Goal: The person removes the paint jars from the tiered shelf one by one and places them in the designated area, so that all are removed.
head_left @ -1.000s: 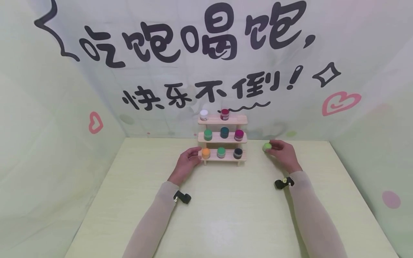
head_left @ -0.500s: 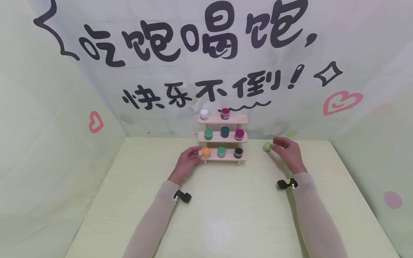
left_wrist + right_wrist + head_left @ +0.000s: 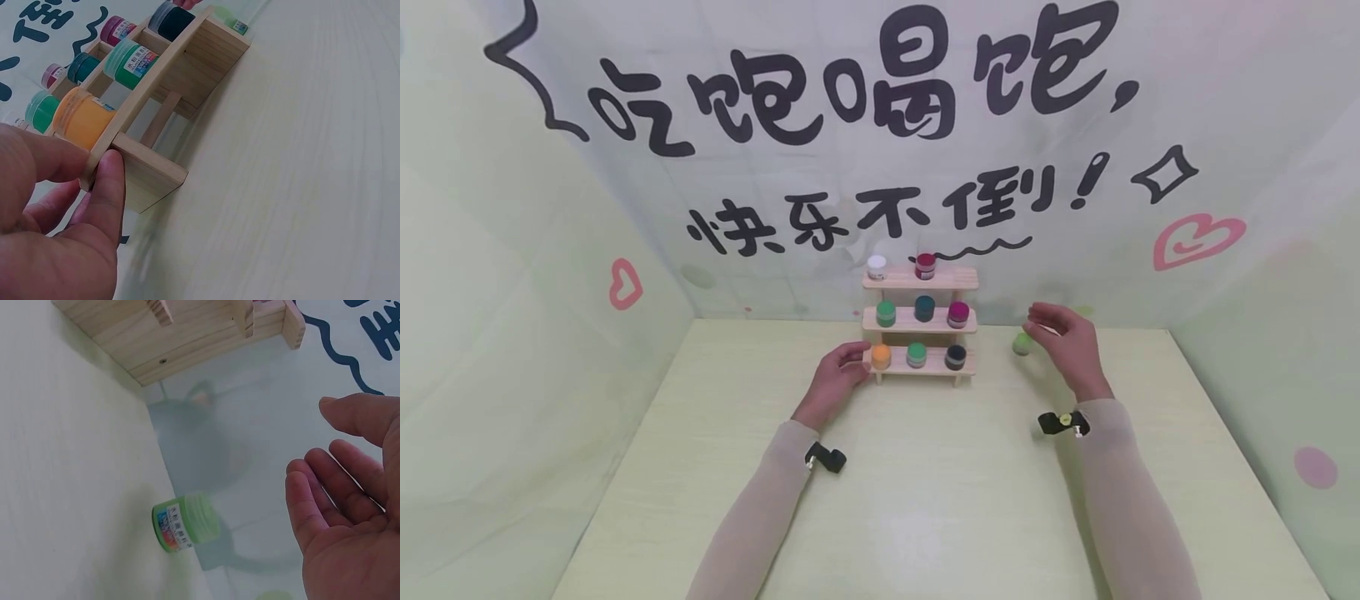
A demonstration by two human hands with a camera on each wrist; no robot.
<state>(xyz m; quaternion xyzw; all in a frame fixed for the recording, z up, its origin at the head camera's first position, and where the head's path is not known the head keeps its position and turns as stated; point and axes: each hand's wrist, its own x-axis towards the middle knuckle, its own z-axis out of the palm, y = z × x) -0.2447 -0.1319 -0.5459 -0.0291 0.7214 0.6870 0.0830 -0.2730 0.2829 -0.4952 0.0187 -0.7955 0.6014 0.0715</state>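
The counter [image 3: 895,492] bears a three-tiered wooden stand [image 3: 936,328] near its back edge. The left hand [image 3: 833,379] pinches the lowest shelf [image 3: 146,94] by its left end; the right hand [image 3: 1070,350], fingers released and slightly bent, hovers beside the light green jar [image 3: 186,522], which stands on the counter right of the stand.

Jars [image 3: 917,356] stand on the rack [image 3: 958,277], another jar [image 3: 1022,344] right of it

Pale, lightly grained table [image 3: 955,475], enclosed on three sides by white hangings [image 3: 490,350]; two lines of black lettering [image 3: 887,197] across the back, pink hearts [image 3: 1197,243] left and right; soft glare [image 3: 910,533] nearer the viewer.
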